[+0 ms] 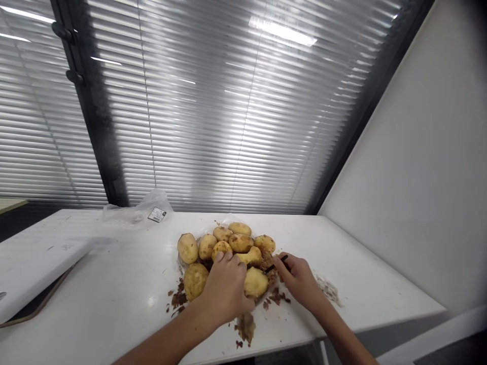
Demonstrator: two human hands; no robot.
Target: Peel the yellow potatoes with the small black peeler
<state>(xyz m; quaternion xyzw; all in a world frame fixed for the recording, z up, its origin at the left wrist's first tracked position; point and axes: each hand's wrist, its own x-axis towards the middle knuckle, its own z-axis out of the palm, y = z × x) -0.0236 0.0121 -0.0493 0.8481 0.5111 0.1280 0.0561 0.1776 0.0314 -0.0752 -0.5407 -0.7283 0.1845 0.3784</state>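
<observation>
My left hand (228,284) is closed on a potato (256,282) whose visible side is pale and peeled. In my right hand (299,279) is a thin black tool (275,264), its tip close to the right side of that potato; whether it is a knife or a peeler I cannot tell. Just behind my left hand lies an oddly shaped yellow potato (251,256). Several more potatoes, some with brown skin patches, are heaped around, among them a large one (196,281) to the left of my left hand. My left fingertips are partly hidden behind the potatoes.
Brown peel scraps (178,298) lie around the heap, and a wet clump of peelings (245,327) sits near the front edge of the white table (125,289). A clear plastic bag (140,210) rests at the back, a white device (41,274) at the left. Blinds and a wall bound the table.
</observation>
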